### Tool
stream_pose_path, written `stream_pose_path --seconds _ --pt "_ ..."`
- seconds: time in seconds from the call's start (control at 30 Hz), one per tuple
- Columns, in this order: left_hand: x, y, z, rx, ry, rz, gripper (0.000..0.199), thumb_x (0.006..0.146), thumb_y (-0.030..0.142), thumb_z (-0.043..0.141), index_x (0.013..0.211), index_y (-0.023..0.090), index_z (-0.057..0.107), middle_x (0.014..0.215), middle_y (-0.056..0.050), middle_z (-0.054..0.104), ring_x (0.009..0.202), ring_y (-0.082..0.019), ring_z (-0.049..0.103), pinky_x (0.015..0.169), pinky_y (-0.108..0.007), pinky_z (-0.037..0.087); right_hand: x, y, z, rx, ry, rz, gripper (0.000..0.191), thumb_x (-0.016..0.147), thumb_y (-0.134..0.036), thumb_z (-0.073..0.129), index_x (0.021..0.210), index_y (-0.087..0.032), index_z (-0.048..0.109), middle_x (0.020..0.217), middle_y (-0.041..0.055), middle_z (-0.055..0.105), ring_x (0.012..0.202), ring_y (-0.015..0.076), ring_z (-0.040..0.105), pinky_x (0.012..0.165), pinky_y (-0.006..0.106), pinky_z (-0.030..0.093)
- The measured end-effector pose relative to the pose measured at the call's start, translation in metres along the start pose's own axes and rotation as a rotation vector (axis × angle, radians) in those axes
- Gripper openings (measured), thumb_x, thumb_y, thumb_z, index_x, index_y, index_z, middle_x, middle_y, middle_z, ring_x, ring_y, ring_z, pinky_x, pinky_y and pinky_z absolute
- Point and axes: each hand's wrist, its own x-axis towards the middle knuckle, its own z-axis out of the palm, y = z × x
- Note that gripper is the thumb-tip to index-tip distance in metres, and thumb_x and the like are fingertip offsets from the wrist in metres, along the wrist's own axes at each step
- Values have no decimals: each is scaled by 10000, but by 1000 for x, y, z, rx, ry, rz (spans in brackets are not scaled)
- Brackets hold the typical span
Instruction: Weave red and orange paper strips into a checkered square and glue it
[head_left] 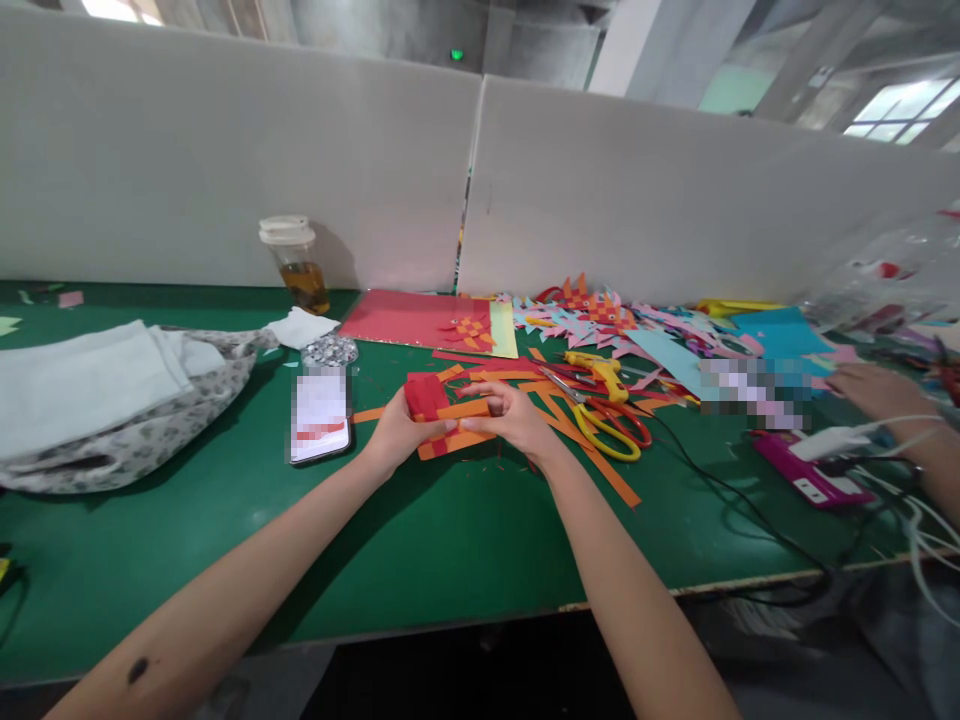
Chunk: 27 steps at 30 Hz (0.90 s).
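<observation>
A piece woven from red and orange paper strips [431,400] is held up between my two hands over the green table. My left hand [397,435] is closed on its left side, thumb in front. On its right side, my right hand [517,422] pinches an orange strip between thumb and fingers. Loose orange strips [600,465] lie to the right and behind, with scissors [611,430] with yellow and red handles on top of them. A woven orange and red paper fish [471,328] rests on a red sheet [405,315] behind.
Left of my hands is a phone [321,415], with a lidded cup [300,265] behind it and a cloth bundle [112,400] further left. A yellow glue gun [600,372] lies behind the scissors. At right are a pink power strip [810,475] and another person's hand [877,390].
</observation>
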Motion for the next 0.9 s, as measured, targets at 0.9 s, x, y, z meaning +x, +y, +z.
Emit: stream_pose_path --seconds 0.9 --pt "-2 3 2 -49 85 77 601 509 279 806 1035 128 558 971 -103 651 891 -241 623 820 -403 488 2 2 4 191 19 74 567 531 -257 786 1026 -201 516 840 27 667 739 171 646 671 310 521"
